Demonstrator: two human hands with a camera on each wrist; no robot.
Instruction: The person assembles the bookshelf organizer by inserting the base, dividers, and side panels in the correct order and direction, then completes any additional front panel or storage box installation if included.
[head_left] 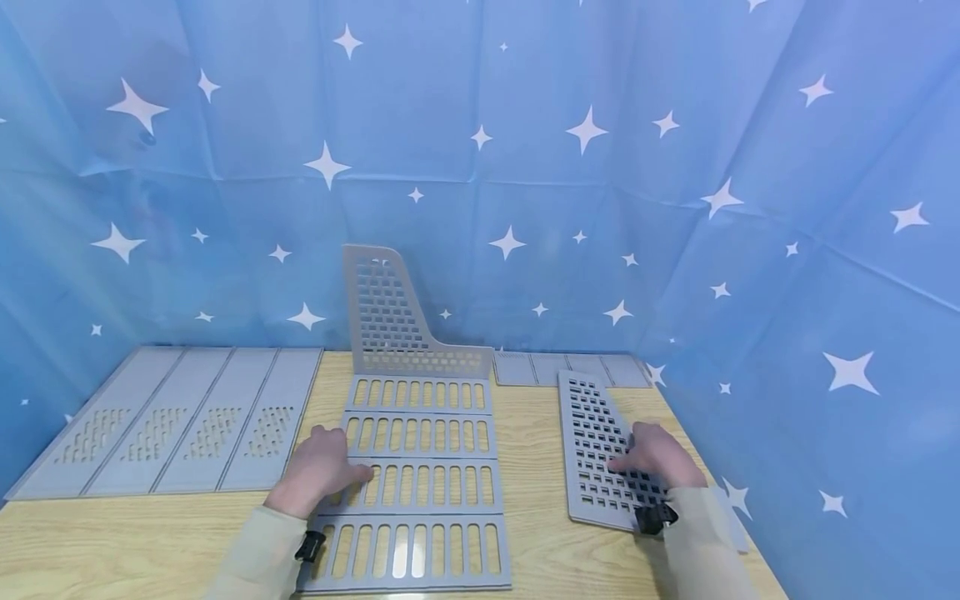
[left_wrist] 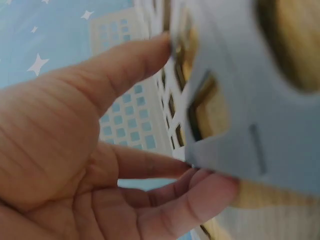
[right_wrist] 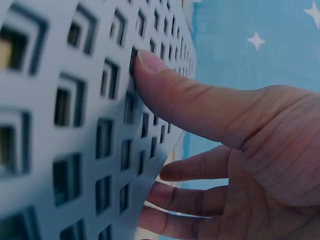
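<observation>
In the head view my left hand (head_left: 318, 468) is at the left edge of a grey slotted panel (head_left: 412, 485), third from the back in a column of such panels. In the left wrist view the thumb lies on the panel's face and the other fingers reach under its edge, pinching it. My right hand (head_left: 662, 457) pinches the right edge of grey perforated panels (head_left: 588, 450) with a slanted side. Offset holes in the right wrist view suggest a stack. The thumb presses on top; some fingertips are hidden behind the edge.
An L-shaped perforated panel (head_left: 390, 312) stands upright against the blue star-patterned curtain (head_left: 480, 208). Long grey panels (head_left: 217, 400) with small holes lie side by side on the left. Shorter panels (head_left: 551, 367) lie at the back right. Everything sits on a wood-grain table (head_left: 536, 492).
</observation>
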